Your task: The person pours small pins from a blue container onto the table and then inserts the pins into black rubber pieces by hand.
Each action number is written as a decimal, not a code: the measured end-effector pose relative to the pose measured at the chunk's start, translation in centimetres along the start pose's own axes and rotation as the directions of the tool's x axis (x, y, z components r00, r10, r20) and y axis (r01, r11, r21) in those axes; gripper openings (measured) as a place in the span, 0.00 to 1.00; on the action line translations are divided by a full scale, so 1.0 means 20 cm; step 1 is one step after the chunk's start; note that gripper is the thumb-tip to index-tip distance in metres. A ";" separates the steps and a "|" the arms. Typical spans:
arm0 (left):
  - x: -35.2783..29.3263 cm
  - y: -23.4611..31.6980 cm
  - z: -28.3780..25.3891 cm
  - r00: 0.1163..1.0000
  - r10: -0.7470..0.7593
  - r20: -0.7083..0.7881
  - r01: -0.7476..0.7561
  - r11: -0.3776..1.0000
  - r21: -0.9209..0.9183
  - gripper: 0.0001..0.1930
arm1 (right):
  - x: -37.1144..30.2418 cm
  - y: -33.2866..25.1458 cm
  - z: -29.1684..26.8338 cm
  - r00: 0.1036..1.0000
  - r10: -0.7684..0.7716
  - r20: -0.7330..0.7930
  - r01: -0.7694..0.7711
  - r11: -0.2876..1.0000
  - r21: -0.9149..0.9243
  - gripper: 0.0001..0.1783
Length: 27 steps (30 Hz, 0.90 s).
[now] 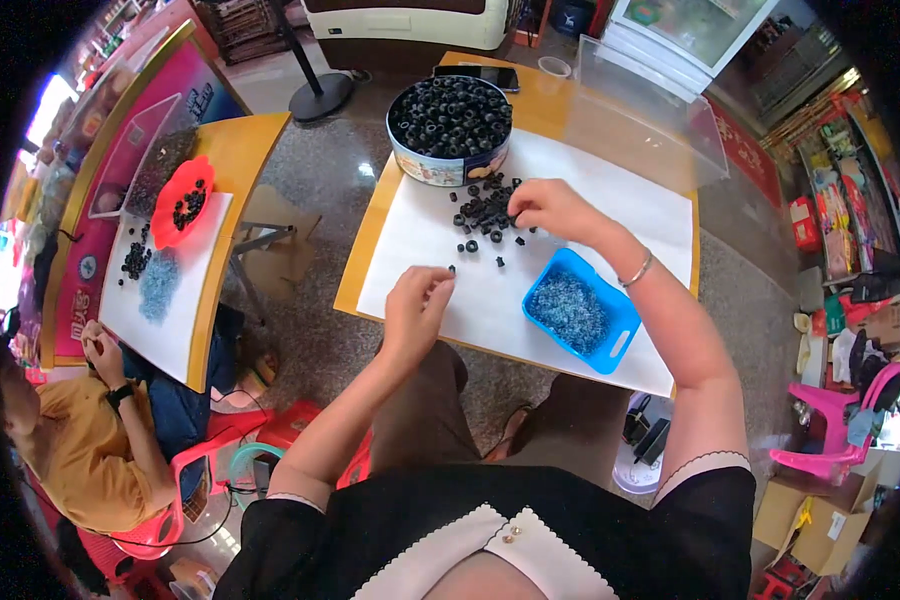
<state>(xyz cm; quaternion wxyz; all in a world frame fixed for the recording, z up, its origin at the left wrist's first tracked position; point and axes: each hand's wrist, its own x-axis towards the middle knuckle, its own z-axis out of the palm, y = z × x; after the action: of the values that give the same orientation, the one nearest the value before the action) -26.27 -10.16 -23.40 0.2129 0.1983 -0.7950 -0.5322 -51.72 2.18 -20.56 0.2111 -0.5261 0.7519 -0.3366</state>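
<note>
My left hand (420, 308) is held over the near part of the white sheet, thumb and fingers pinched together. A small black piece (452, 268) shows at its fingertips. Farther right, my right hand (558, 210) reaches to the edge of a loose pile of black ring-like pieces (484, 208), its fingers curled together; whatever they hold is hidden. Just below that hand sits a bright blue plastic tray (618, 345) with many tiny clear bluish pieces (568, 308) in it. Behind the pile stands a round tin (440, 172) heaped with black ring-like pieces (450, 112).
The white sheet (400, 235) covers most of my wooden table (355, 270). A dark phone (478, 76) and a clear plastic box (645, 120) lie toward the back. At left, a person (100, 445) sits by another table with a red bowl (165, 228).
</note>
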 end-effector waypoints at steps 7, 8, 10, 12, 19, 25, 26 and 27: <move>0.09 -0.04 0.19 0.963 0.267 -0.030 -0.236 0.895 0.377 0.19 | 0.00 -0.03 0.05 0.993 -0.080 0.084 0.084 0.996 -0.036 0.12; 0.08 -0.05 0.19 0.957 0.288 -0.020 -0.255 0.877 0.406 0.22 | -0.04 -0.05 0.00 0.998 -0.059 0.001 0.059 0.995 0.080 0.13; 0.06 -0.05 0.20 0.952 0.305 -0.017 -0.270 0.864 0.426 0.23 | -0.19 -0.14 -0.19 0.998 -0.030 -0.060 0.019 0.985 -0.173 0.15; 0.07 -0.03 0.23 0.941 0.337 -0.018 -0.294 0.847 0.443 0.25 | -0.44 -0.17 -0.28 0.991 0.134 -0.028 -0.137 0.966 -0.221 0.16; 0.18 0.00 0.41 0.871 0.448 0.200 -0.476 0.669 0.571 0.28 | -0.87 -0.10 -0.08 0.981 0.189 -0.049 -0.194 0.973 -0.128 0.17; 0.23 0.01 0.49 0.853 0.432 0.292 -0.506 0.552 0.662 0.26 | -0.91 0.04 -0.15 0.952 0.176 -0.252 -0.217 0.965 -0.148 0.15; 0.23 0.01 0.50 0.864 0.417 0.283 -0.491 0.569 0.660 0.26 | -0.93 0.09 -0.21 0.938 0.175 -0.300 -0.229 0.961 -0.153 0.14; 0.22 0.02 0.51 0.875 0.401 0.273 -0.474 0.585 0.658 0.26 | -0.95 0.13 -0.27 0.922 0.173 -0.345 -0.239 0.958 -0.157 0.14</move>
<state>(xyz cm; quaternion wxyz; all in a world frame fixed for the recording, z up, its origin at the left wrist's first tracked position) -35.58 -4.71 -26.02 0.2063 0.0370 -0.9697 -0.1257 -50.36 22.01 -19.47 0.0647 -0.3985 0.8573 -0.3195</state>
